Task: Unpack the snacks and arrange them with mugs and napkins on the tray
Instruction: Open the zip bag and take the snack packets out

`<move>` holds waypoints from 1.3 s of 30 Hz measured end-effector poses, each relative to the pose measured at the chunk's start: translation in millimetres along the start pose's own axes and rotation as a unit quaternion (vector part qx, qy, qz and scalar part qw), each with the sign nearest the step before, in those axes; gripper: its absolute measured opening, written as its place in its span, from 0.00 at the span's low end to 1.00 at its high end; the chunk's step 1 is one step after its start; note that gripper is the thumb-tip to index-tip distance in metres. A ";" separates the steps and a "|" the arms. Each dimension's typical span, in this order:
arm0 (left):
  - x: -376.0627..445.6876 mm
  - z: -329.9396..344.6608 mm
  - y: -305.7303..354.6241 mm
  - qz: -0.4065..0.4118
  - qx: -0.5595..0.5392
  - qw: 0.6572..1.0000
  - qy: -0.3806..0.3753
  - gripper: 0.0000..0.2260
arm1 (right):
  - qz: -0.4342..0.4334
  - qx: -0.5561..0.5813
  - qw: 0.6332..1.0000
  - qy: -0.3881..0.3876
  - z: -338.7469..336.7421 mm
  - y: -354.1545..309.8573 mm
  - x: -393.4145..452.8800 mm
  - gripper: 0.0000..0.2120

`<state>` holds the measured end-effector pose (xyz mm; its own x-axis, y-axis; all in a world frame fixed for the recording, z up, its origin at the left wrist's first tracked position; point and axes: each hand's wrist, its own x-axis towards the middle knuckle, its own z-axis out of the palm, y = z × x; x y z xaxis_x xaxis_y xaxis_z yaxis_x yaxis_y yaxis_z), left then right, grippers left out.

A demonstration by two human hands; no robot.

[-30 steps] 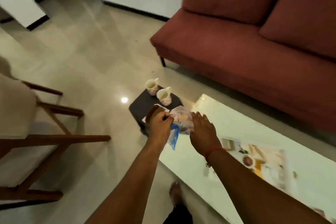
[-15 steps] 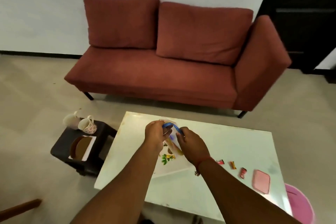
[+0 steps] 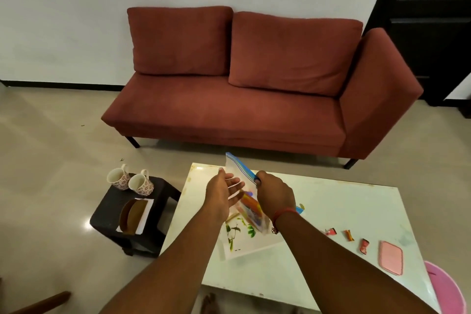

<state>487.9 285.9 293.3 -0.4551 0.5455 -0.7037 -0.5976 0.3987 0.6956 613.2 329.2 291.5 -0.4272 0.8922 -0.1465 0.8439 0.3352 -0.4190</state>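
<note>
Two hands are up over the white table (image 3: 331, 214). My right hand (image 3: 276, 195) pinches the blue zip edge of a clear snack bag (image 3: 248, 201) and holds it up off the table. My left hand (image 3: 221, 195) is flat and loose, palm turned toward the bag, with the fingers just beside its clear side; I cannot tell if they touch it. Colorful wrappers show inside the bag. Under the bag lies a white tray (image 3: 244, 239) with green leaves painted on it. Three small wrapped candies (image 3: 348, 235) lie in a row on the table to the right of the tray, and a pink pouch (image 3: 391, 257) lies just past them. Two flowery mugs (image 3: 131, 181) stand close together on a dark stool (image 3: 107, 214) left of the table. White napkins (image 3: 145, 214) sit on that stool too, under a brown curved thing. A red sofa (image 3: 242, 99) is behind the table.
</note>
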 end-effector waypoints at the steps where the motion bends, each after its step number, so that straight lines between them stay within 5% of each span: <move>1: 2.2 -8.5 1.3 -0.005 0.031 0.999 -0.010 0.17 | 0.002 -0.006 1.000 0.004 4.6 -10.6 4.5 0.10; 8: 31.6 -50.2 7.8 -0.024 0.224 0.971 -0.075 0.15 | 0.029 -0.016 0.999 0.020 42.9 -65.6 22.8 0.08; 29: 10.8 26.3 -7.0 0.120 0.235 0.960 -0.091 0.14 | 0.032 0.217 0.976 0.021 2.2 -9.9 16.8 0.16; 39: -7.1 82.5 -35.0 0.154 0.280 0.947 -0.038 0.11 | 0.051 0.265 0.962 0.038 -18.6 49.7 15.6 0.11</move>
<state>566.5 328.8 285.8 -0.4900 0.7419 -0.4578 0.0084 0.5291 0.8485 654.5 365.4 285.0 -0.3084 0.9388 -0.1533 0.5880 0.0614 -0.8065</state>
